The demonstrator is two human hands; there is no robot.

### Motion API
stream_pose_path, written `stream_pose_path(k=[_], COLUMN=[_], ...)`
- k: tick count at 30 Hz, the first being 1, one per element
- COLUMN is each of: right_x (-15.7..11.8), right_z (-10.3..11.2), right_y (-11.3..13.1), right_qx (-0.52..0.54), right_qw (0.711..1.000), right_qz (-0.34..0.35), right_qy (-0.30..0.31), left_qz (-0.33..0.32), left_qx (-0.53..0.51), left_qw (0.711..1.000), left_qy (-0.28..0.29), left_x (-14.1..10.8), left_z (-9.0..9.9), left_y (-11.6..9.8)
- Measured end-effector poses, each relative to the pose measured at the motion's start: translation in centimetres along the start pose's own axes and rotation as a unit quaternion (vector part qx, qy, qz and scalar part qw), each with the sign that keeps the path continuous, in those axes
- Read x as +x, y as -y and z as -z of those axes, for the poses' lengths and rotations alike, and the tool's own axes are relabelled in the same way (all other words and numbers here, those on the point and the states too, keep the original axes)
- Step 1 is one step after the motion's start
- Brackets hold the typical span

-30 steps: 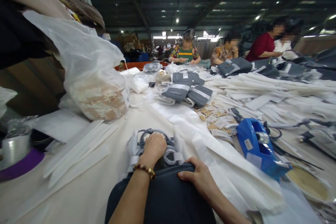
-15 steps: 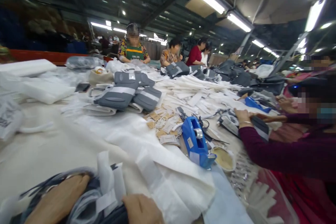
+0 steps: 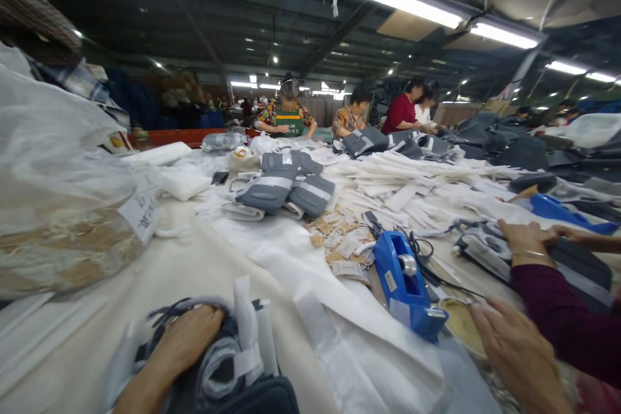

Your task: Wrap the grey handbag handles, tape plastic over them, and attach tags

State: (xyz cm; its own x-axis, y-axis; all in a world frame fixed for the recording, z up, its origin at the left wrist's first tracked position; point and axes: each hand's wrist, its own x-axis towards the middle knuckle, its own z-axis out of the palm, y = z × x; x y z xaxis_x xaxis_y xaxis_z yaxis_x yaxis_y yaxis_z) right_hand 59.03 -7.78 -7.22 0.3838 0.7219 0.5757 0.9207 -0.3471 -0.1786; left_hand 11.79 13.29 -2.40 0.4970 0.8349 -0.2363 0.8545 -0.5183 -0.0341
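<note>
At the bottom left, my left hand (image 3: 191, 336) grips the upper part of a dark blue-grey bag (image 3: 257, 398), its fingertips partly hidden in the bag's folds. White foam-like wrapping (image 3: 247, 330) sticks up from the bag beside that hand. My right hand (image 3: 521, 352) is off the bag at the lower right, fingers stretched out and holding nothing visible. It is nearest to a round tub with a yellowish inside (image 3: 460, 323), which it partly covers. Just left of the tub stands a blue tape dispenser (image 3: 407, 284).
Tags with strings (image 3: 342, 239) lie behind the dispenser. Grey bags (image 3: 272, 187) are stacked mid-table, near piled white strips (image 3: 388, 168). A large plastic sack (image 3: 72, 226) stands at left. At right, a co-worker's purple sleeve (image 3: 557, 304) reaches toward another bag; other people work across the table.
My right hand has left the bag and moved right, to the tub. My left hand stays on the bag. The view has turned left, bringing the plastic sack further into sight.
</note>
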Motion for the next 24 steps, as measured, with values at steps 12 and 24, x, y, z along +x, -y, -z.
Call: stream_pose_path(k=[12, 24], right_x=[3.2, 0.1], right_z=[-4.8, -9.6], right_y=[27.1, 32.3], right_qx=[0.177, 0.224], right_qw=[0.941, 0.867], right_qz=[0.255, 0.368], right_qy=[0.135, 0.249], left_qz=[0.017, -0.008], left_qx=[-0.016, -0.205], left_qw=[0.999, 0.976], left_qy=[0.038, -0.066], left_x=[-2.2, -3.4], left_z=[-0.5, -1.3], left_y=[0.0, 2.5])
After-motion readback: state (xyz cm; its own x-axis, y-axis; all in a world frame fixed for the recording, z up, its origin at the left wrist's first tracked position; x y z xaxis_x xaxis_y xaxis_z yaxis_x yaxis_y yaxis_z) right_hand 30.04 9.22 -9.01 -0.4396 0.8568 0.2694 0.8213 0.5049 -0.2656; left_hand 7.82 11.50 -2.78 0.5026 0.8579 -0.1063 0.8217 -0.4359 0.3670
